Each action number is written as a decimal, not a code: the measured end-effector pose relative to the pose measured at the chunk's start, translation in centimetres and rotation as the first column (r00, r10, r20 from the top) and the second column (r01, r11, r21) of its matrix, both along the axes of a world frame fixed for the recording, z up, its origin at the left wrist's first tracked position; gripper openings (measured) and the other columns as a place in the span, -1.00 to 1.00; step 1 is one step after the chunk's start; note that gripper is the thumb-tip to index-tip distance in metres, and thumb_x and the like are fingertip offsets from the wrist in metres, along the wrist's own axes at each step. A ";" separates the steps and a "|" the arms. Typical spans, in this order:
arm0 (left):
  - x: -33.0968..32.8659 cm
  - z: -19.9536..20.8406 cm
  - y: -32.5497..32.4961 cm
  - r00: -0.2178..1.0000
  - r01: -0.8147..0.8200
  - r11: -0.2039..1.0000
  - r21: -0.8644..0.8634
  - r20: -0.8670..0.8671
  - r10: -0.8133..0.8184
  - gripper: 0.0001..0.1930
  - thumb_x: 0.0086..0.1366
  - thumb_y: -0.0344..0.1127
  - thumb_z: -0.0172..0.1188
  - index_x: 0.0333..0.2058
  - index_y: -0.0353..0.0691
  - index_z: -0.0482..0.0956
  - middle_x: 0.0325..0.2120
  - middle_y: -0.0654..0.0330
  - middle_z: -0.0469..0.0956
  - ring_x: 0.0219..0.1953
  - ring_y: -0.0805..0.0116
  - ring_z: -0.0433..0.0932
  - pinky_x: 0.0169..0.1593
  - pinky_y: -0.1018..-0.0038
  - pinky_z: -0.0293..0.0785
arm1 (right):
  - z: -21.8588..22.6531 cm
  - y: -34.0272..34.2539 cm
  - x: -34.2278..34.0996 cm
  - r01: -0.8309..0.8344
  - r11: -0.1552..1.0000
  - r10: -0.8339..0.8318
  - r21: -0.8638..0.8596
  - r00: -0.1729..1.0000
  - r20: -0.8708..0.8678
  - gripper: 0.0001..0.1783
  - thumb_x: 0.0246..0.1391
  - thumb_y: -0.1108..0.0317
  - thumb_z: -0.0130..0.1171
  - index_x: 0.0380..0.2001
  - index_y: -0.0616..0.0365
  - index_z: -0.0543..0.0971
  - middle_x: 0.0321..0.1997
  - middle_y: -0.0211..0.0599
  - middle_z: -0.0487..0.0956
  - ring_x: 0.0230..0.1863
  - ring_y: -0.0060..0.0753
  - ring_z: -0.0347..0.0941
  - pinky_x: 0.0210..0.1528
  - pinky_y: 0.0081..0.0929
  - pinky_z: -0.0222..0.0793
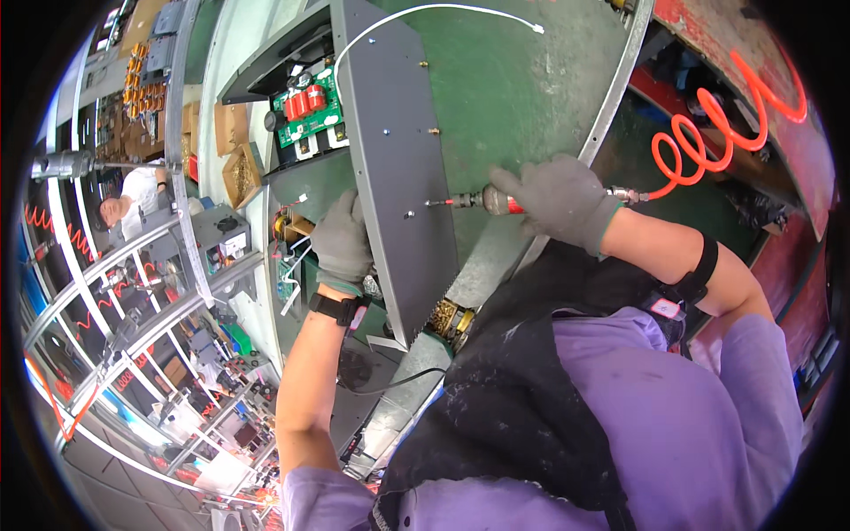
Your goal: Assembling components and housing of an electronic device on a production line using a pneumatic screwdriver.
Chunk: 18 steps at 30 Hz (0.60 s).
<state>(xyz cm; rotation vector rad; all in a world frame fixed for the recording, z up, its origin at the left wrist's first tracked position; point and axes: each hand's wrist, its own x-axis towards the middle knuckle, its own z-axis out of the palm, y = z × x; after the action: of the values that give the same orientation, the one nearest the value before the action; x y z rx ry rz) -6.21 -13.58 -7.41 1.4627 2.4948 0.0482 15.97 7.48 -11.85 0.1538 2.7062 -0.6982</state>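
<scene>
A dark grey sheet-metal housing [396, 168] stands on the green bench top, its broad panel facing right. My right hand [567, 205], in a grey glove, is closed around an air screwdriver [498, 202]. The driver's bit points left and meets the panel at a small screw. On the panel's other side is my gloved left hand [342, 241], fingers curled close to the inner face; what they hold is hidden. Inside the housing, above that hand, sits a green circuit board [310, 115] with red coils. A white cable [434, 7] arches over the panel's top.
A red coiled air hose [699, 155] runs from the driver to the upper right. Small open cardboard boxes [241, 175] stand left of the housing. Brass-coloured screws [452, 320] lie in a container near my body. Another person [137, 199] is at the far left beyond metal rails.
</scene>
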 end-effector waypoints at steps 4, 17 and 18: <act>0.0 3.0 0.2 0.970 0.238 0.971 0.004 -0.050 -0.237 -0.49 -0.03 -0.31 0.31 -0.03 -0.17 0.47 -0.04 0.03 0.47 -0.08 0.00 0.50 -0.06 0.23 0.48 | 0.7 1.9 2.6 0.147 0.976 -0.167 -0.161 0.979 -0.113 -0.26 -0.19 0.07 0.39 0.06 0.04 0.33 -0.34 -0.11 0.57 -0.32 0.00 0.55 -0.29 -0.16 0.43; 8.1 3.1 -11.3 0.167 -0.885 0.442 -0.148 0.784 0.598 -0.66 0.31 -0.09 0.12 -0.19 -0.29 0.59 -0.38 0.24 0.56 -0.32 0.54 0.41 -0.18 0.51 0.38 | -5.8 34.4 15.8 0.843 0.513 -0.847 0.165 0.528 -0.066 -0.37 0.04 -0.08 0.13 0.01 0.21 0.42 -0.03 0.23 0.50 0.04 0.10 0.44 0.03 -0.18 0.29; 8.3 2.9 -10.9 0.165 -0.847 0.509 -0.155 0.833 0.528 -0.61 0.32 -0.05 0.09 -0.16 -0.30 0.59 -0.36 0.27 0.56 -0.34 0.54 0.41 -0.19 0.52 0.38 | -6.8 36.9 16.2 0.836 0.518 -0.842 0.181 0.536 -0.065 -0.35 0.03 -0.10 0.13 0.01 0.21 0.42 -0.02 0.22 0.49 0.05 0.13 0.43 0.03 -0.17 0.29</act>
<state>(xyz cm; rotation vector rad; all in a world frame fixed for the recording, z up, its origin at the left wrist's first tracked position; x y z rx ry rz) 2.13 -24.48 -4.47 -0.0235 2.0635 1.1413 32.18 44.38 -18.70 1.6116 2.5271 -0.6271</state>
